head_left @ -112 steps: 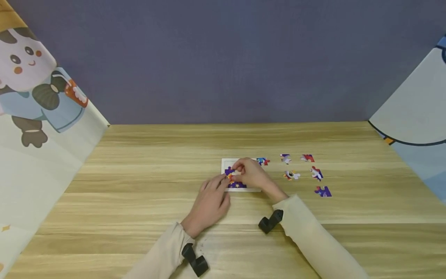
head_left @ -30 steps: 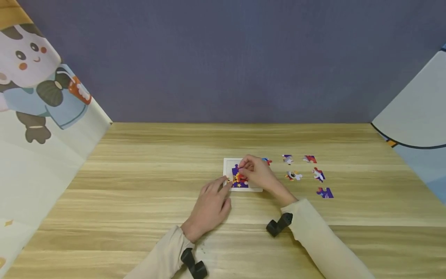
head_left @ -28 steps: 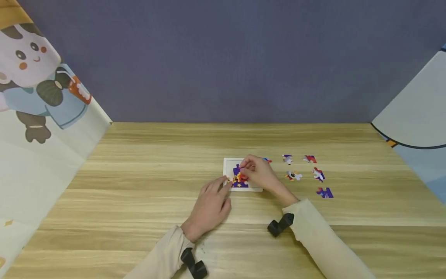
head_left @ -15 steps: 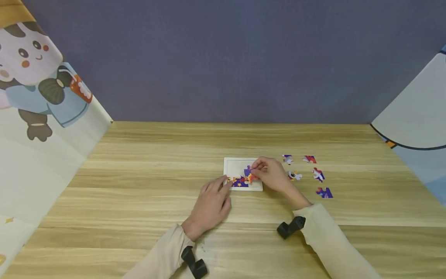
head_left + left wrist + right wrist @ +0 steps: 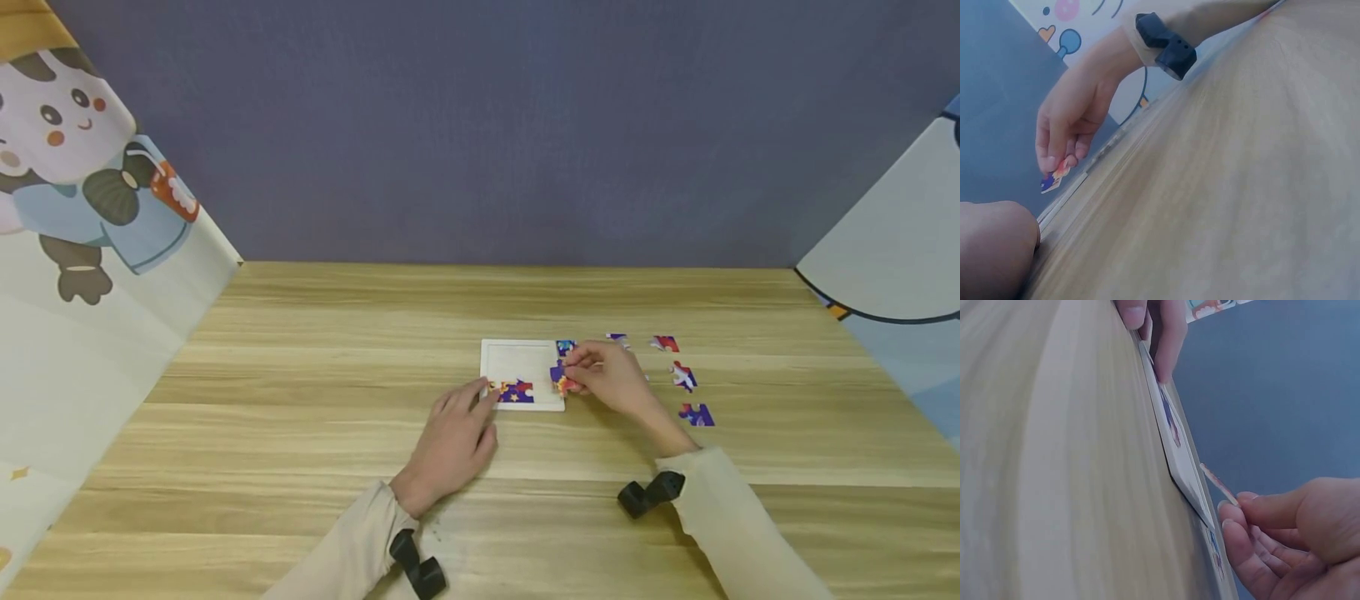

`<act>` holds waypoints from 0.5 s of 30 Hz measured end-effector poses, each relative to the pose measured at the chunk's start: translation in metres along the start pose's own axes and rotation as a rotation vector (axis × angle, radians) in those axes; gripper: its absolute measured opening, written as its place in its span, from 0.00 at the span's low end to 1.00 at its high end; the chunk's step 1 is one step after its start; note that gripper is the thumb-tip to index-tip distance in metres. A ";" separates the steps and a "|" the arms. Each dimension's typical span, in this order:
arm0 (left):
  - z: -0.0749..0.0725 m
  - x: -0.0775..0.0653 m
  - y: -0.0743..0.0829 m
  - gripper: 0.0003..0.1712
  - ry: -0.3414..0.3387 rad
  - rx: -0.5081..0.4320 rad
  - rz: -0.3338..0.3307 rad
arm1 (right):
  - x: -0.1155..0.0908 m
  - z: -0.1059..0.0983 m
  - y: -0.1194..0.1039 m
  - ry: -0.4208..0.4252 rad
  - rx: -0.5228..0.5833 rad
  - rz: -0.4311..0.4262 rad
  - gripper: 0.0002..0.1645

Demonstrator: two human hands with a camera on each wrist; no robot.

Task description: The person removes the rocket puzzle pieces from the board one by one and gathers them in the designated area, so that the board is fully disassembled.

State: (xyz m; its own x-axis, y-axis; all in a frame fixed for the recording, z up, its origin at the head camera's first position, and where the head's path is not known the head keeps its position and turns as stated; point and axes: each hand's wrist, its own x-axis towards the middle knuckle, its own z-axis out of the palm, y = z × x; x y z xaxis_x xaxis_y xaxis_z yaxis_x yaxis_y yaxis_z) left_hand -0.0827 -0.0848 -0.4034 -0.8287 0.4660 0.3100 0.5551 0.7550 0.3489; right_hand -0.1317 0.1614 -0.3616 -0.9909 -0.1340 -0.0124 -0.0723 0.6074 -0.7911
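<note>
A white puzzle tray lies on the wooden table, with joined purple puzzle pieces along its lower left. My left hand rests at the tray's lower left corner, its fingertips on the rim and the pieces there. My right hand pinches a purple, red and yellow puzzle piece between thumb and fingers over the tray's right edge. In the right wrist view that piece is tilted and raised off the tray. The left wrist view also shows the pinched piece.
A blue puzzle piece lies by the tray's upper right corner, partly hidden. Loose pieces lie to the right: a red one, a white and purple one, and a purple one. Others are partly behind my right hand. A dark wall stands behind the table.
My right hand has lifted the purple, red and yellow piece from among the tray's pieces and carried it right to the tray's edge. My left hand has stayed nearly still.
</note>
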 end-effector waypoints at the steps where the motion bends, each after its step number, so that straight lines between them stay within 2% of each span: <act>1: 0.000 0.000 0.000 0.25 0.000 -0.001 0.000 | -0.001 -0.001 0.001 0.002 0.001 0.004 0.05; 15: 0.000 0.000 0.000 0.24 0.004 0.007 0.004 | -0.006 -0.010 0.007 0.006 0.013 0.021 0.06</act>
State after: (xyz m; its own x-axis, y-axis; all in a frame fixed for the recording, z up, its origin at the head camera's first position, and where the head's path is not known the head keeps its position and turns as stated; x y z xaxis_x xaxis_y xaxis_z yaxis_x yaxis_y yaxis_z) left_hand -0.0830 -0.0848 -0.4038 -0.8261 0.4671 0.3152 0.5580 0.7564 0.3414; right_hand -0.1275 0.1743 -0.3612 -0.9928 -0.1169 -0.0254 -0.0502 0.6000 -0.7984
